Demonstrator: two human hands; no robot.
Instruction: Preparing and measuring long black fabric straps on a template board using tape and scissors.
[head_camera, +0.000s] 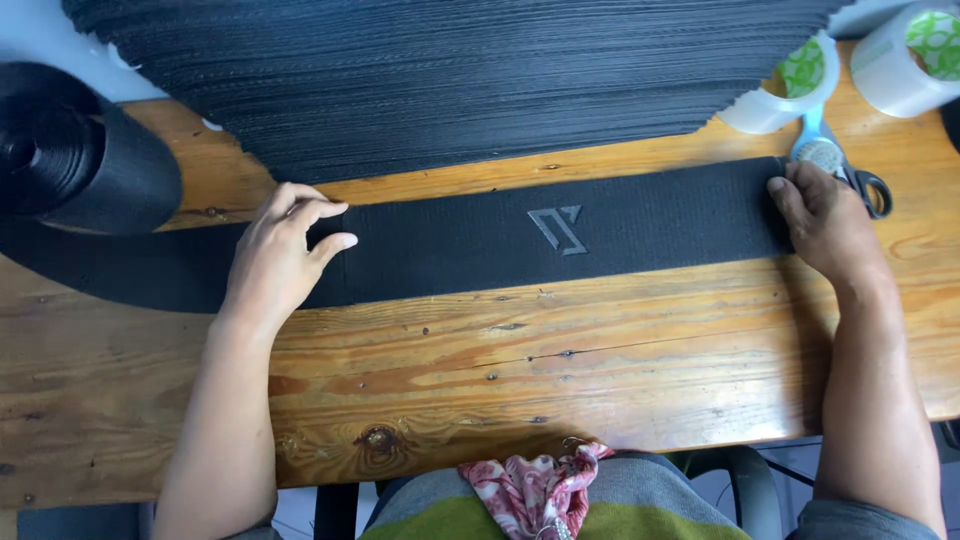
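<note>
Bare wooden table (600, 370) in front; strap stack (450, 80) blocks behind.

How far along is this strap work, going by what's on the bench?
Done, it seems: a big stack of black strips lies behind. In hand: the left hand and right hand press a black band, stretched flat off the roll. Left: the band is still joined to the roll, and the scissors lie untouched beside the right hand.

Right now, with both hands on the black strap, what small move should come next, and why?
Probably reach the right hand for the scissors. The black strap lies flat on the wooden table, its free end under that hand, while the left hand presses where it leads to the roll. The scissors lie just beyond the fingers.
</note>
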